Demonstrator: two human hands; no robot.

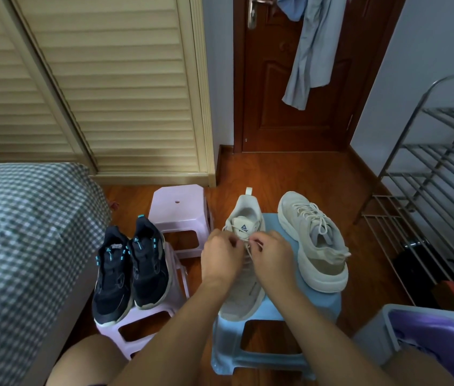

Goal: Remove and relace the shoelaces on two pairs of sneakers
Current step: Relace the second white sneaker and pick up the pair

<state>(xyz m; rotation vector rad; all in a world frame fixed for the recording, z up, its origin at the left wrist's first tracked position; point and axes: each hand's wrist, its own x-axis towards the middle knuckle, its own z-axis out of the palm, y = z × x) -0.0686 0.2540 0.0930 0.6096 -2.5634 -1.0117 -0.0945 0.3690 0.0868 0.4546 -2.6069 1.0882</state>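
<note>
A person seated in a bedroom works on a beige sneaker (pixel 244 280) that stands on a pale blue plastic stool (pixel 276 355). That stool serves as the landmark here.

Left of the blue stool, a bed (pixel 22 240) under a grey checked cover fills the frame edge, with slatted wardrobe doors (pixel 114 87) behind it. Beyond the stool stands a dark wooden door (pixel 270 101), a light blue garment (pixel 312 48) hanging on it. To the right of the stool rises a steel shoe rack (pixel 426 174).

Just left of the blue stool, a lilac stool (pixel 147 321) carries a pair of black sneakers (pixel 131 268) with teal trim, side by side, toes toward the person. A second lilac stool (pixel 178 210) stands behind it.

On the blue stool's right side sits the second beige sneaker (pixel 315 243), fully laced, its heel toward the person. The first beige sneaker lies beside it, toe toward the person.

Over that shoe's tongue, the left hand (pixel 221 256) and right hand (pixel 271 256) meet, each with fingers curled and pinching the white shoelace (pixel 250 250) near the top eyelets.
</note>
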